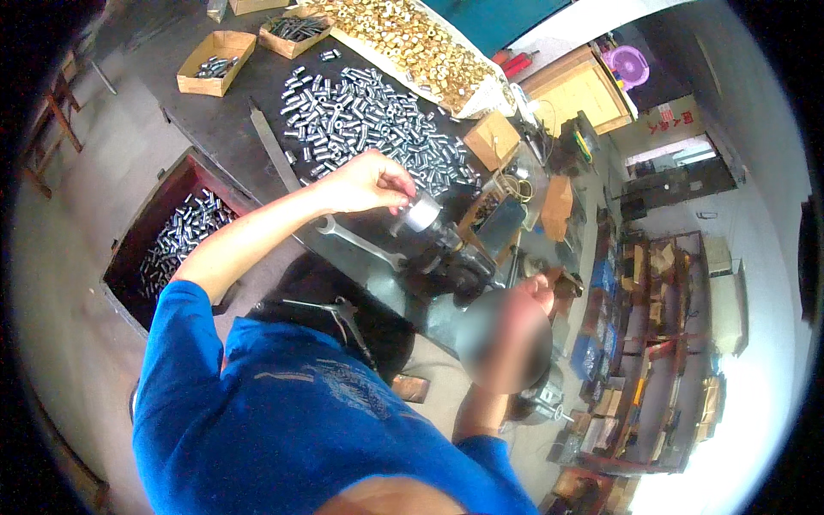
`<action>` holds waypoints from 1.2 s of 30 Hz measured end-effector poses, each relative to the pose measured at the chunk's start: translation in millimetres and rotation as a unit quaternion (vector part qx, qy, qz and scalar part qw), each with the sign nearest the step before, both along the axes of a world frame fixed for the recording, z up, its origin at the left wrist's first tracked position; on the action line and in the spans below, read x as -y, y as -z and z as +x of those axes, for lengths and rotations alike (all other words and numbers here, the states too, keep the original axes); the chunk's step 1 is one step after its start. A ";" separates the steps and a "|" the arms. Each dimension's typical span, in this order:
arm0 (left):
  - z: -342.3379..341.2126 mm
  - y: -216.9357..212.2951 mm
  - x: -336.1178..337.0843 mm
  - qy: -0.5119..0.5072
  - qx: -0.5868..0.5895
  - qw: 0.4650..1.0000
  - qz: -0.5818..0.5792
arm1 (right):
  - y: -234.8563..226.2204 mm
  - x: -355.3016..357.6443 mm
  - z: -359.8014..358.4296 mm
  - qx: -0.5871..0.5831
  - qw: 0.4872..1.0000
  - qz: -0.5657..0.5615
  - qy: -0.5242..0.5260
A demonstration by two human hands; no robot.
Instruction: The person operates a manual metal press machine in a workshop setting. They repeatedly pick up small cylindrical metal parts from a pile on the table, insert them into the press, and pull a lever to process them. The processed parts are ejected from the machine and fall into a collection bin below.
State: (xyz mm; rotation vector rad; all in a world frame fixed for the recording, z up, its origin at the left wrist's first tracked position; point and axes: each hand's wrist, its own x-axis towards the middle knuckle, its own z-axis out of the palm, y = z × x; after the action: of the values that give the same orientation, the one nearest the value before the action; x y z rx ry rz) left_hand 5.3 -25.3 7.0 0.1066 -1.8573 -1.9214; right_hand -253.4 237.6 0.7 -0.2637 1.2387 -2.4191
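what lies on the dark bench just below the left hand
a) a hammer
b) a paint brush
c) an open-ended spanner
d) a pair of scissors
c: a silver open-ended spanner lies flat on the dark bench, just under the left hand, which is at the round metal part on the machine.

Grey concrete floor (69, 257), wooden shelving (652, 343) against the bright wall (755, 154).

Right hand (542, 292) half hidden behind blurred head.

Open brown cardboard boxes (215, 60) along the bench's far edge
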 end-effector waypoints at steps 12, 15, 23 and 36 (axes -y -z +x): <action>0.0 6.5 -3.0 -0.001 0.023 0.999 0.037 | 62.0 30.4 -16.0 -0.073 0.960 0.270 0.025; -4.5 7.5 -1.8 0.000 0.042 0.999 0.033 | 70.2 26.8 -29.8 -0.049 0.957 0.284 0.029; -0.9 2.1 -4.8 -0.018 0.064 0.998 -0.012 | 17.5 45.6 -7.6 -0.039 0.986 0.156 0.043; 1.0 -3.2 -2.5 -0.031 0.125 0.989 -0.065 | 23.6 -42.1 62.7 -0.046 0.998 0.036 -0.028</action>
State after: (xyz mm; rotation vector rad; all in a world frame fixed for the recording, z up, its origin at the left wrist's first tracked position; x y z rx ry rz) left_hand 6.4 -22.7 10.2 0.3759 -2.1084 -1.8073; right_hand -190.7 279.7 -22.9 -0.3875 1.3372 -2.3322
